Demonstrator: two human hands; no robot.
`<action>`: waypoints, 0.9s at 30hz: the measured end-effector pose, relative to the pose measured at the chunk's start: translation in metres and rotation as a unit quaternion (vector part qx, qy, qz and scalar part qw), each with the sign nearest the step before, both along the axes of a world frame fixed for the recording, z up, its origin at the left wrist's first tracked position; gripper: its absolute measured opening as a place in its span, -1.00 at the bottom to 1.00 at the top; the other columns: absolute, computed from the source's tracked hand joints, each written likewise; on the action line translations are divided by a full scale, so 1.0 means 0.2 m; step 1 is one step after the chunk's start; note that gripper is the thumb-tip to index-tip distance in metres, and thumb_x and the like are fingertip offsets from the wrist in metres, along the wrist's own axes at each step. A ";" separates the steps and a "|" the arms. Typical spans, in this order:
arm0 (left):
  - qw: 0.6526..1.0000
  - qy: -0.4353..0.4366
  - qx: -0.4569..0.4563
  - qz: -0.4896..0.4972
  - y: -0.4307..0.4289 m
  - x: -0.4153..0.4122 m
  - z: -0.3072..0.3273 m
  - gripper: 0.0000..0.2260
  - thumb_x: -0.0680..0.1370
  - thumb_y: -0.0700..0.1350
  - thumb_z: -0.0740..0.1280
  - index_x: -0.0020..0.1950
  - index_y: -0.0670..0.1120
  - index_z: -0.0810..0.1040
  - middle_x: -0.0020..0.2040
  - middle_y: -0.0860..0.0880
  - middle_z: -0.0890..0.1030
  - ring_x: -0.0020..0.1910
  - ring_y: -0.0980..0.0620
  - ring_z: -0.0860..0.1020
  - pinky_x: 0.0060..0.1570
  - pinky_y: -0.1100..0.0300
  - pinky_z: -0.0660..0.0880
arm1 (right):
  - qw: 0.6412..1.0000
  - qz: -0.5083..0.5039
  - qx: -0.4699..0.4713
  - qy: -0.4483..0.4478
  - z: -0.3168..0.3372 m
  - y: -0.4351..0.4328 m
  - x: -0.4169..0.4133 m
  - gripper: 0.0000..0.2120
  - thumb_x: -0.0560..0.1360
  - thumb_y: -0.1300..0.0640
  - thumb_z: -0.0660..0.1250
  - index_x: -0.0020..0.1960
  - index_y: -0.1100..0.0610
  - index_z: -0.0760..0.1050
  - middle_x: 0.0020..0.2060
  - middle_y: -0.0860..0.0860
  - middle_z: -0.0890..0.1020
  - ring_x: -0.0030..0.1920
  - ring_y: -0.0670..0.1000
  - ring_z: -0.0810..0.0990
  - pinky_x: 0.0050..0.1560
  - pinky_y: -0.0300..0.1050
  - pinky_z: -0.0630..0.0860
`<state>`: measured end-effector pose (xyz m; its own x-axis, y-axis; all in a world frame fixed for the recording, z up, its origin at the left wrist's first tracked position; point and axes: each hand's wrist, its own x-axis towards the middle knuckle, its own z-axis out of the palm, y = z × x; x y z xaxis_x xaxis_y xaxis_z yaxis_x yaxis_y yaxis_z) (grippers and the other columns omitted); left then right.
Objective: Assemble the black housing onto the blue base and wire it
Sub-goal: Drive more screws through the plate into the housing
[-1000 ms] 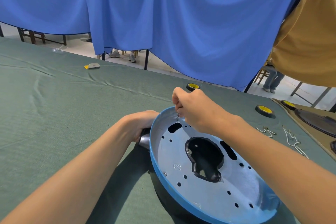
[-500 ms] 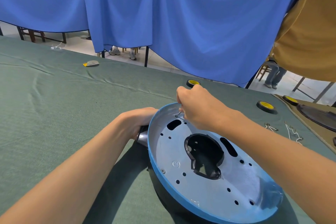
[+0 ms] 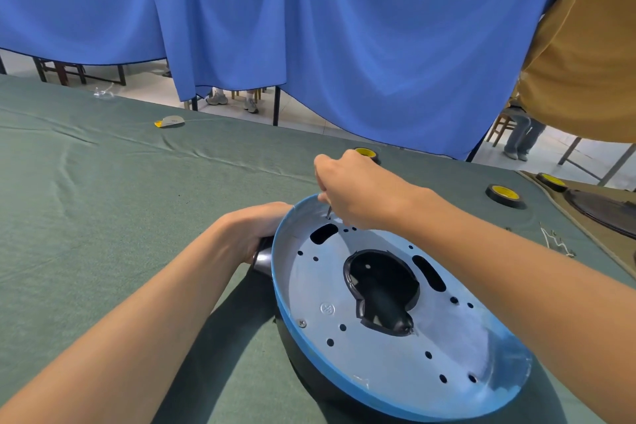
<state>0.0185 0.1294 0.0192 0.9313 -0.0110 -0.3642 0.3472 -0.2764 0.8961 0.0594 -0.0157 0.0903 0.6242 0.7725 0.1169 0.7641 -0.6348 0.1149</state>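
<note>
A person works at a green cloth-covered counter point(image 3: 103, 217), where a round blue-rimmed metal base point(image 3: 378, 365) lies tilted, pale perforated face up, on top of a black domed housing point(image 3: 303, 358) in the near right part of the counter. The housing shows below the rim and again through the large keyhole-shaped opening in the middle of the base. The left hand point(image 3: 254, 231) reaches in from the left, its grip closed round a dark grey stub point(image 3: 262, 256) that juts from the housing just beside the blue rim. The right hand point(image 3: 358, 193) hangs over the far edge of the base, its grip pinching a thin dark metal piece point(image 3: 328, 213) whose lower end meets the pale face beside an oblong slot; what the piece is cannot be made out. A small silver screw point(image 3: 302, 322) sits in the base near its left rim. Farther back lie black tape rolls with yellow cores point(image 3: 504, 194), a tangle of white wire clips point(image 3: 554, 242) and a small grey-and-yellow object point(image 3: 169, 121). A blue fabric curtain point(image 3: 344, 27) hangs behind.
</note>
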 end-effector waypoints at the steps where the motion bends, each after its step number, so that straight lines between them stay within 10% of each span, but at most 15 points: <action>1: 1.000 0.003 -0.008 0.002 0.00 0.00 0.00 -0.53 0.56 -0.30 0.24 -0.57 -0.06 0.42 -0.58 0.00 0.41 -0.65 0.09 0.36 -0.58 0.37 0.33 | 1.000 0.000 0.010 0.006 -0.01 0.00 0.01 -0.80 0.60 0.15 0.27 -0.11 0.19 0.28 -0.32 0.06 0.36 -0.42 0.04 0.37 -0.49 -0.11 0.23; 13: 0.979 0.030 -0.175 -0.098 0.03 0.00 0.00 -0.75 0.41 0.05 0.39 -0.41 -0.04 0.62 -0.43 0.00 0.55 -0.54 0.09 0.49 -0.51 0.28 0.44 | 0.930 -0.015 0.204 0.305 0.02 -0.10 0.04 -0.95 0.50 0.27 0.40 -0.12 0.23 0.63 -0.34 0.09 0.71 -0.32 -0.03 0.71 -0.23 -0.26 0.62; 20: 0.981 0.033 -0.167 -0.088 0.02 0.02 -0.02 -0.42 0.62 0.24 0.14 -0.48 0.01 0.61 -0.49 0.06 0.53 -0.56 0.13 0.48 -0.51 0.34 0.43 | 0.980 -0.006 0.127 0.152 0.05 -0.10 0.05 -0.84 0.53 0.29 0.30 -0.16 0.21 0.64 -0.39 0.03 0.69 -0.40 -0.15 0.66 -0.14 -0.09 0.66; 27: 0.977 0.038 -0.192 -0.084 0.02 0.03 -0.02 -0.51 0.58 0.25 0.24 -0.34 -0.05 0.65 -0.40 -0.01 0.59 -0.47 0.08 0.55 -0.44 0.31 0.49 | 0.993 0.033 0.076 0.081 0.04 -0.10 0.02 -0.85 0.55 0.19 0.32 -0.16 0.13 0.62 -0.44 -0.05 0.62 -0.30 -0.07 0.61 -0.13 -0.05 0.58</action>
<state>0.0239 0.1328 0.0152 0.8746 -0.3112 -0.3719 0.3961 0.0162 0.9180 0.0637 -0.0361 0.0978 0.5929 0.7935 0.1370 0.8052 -0.5835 -0.1055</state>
